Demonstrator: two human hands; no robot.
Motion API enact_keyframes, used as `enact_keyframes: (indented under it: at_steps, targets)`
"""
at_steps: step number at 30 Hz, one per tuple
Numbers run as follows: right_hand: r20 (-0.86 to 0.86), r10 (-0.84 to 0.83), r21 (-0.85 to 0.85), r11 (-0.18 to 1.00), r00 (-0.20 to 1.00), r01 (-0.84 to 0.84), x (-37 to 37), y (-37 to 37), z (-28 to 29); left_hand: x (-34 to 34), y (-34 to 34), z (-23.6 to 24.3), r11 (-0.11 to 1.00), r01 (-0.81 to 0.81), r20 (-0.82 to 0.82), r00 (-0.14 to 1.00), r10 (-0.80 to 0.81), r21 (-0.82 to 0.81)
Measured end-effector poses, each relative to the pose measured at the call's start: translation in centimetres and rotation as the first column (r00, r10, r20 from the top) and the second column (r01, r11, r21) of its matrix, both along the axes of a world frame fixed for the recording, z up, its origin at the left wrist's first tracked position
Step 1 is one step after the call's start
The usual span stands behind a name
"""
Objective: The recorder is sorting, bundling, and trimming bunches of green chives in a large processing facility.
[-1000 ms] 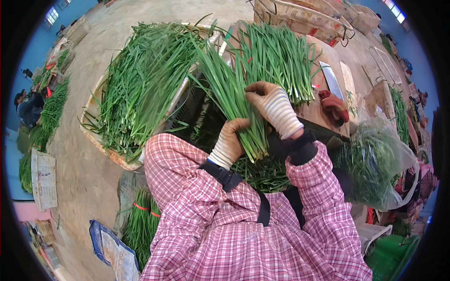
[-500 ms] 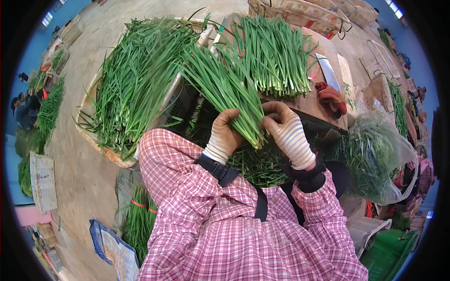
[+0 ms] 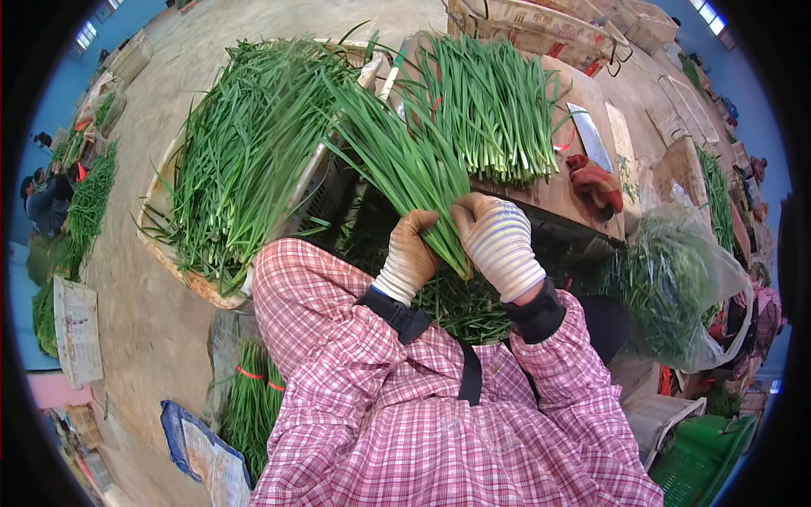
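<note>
My left hand (image 3: pixel 412 253), in a stained work glove, is wrapped round the lower part of a bunch of garlic chives (image 3: pixel 414 177). The leaves fan up and away to the left, and the pale cut ends point down toward my lap. At the bunch's right edge my right hand (image 3: pixel 497 241), gloved in striped knit, is closed with its fingertips pinching at the stems; exactly how many it grips is hidden. A neat pile of garlic chives (image 3: pixel 498 110) lies on the board (image 3: pixel 541 198) just beyond. To the left, a crate (image 3: pixel 165 253) is heaped with loose chives (image 3: pixel 245 160).
A broad-bladed knife (image 3: pixel 591 139) and a dark red cloth or glove (image 3: pixel 596 184) lie on the board's right side. A clear plastic bag (image 3: pixel 688 279) of greens stands at right. Tied bundles (image 3: pixel 251 397) sit by my left knee. Leaf scraps (image 3: pixel 465 308) lie below my hands.
My right hand has come in and turned, its fingers now closed against the bunch where they were more spread. The bunch has shifted slightly down; my left hand keeps its hold.
</note>
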State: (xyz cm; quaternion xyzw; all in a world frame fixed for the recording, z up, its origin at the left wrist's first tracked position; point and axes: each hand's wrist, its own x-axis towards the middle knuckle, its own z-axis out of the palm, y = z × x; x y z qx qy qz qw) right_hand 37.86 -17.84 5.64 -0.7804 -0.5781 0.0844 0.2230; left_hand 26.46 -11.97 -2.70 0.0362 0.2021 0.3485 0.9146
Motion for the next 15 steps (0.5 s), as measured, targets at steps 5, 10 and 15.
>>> enact_keyframes:
  at_steps: [5, 10, 15]
  targets:
    - [-0.325, -0.059, -0.052, 0.998, 0.944, 0.045, 0.8, 1.1, -0.8, -0.4, 0.0, 0.0, 0.998, 0.059, -0.087, 0.994, -0.062, -0.037]
    - [-0.776, 0.137, 0.293, 0.943, 0.616, 0.159, 1.1, -0.4, -2.5, -0.2, 0.0, 0.5, 0.997, -0.071, 0.047, 0.997, 0.069, 0.036]
    - [-0.928, 0.13, 0.214, 0.953, 0.35, 0.215, 0.7, -1.5, -1.7, -0.3, 0.2, 0.5, 0.972, -0.023, -0.22, 0.972, 0.077, 0.234]
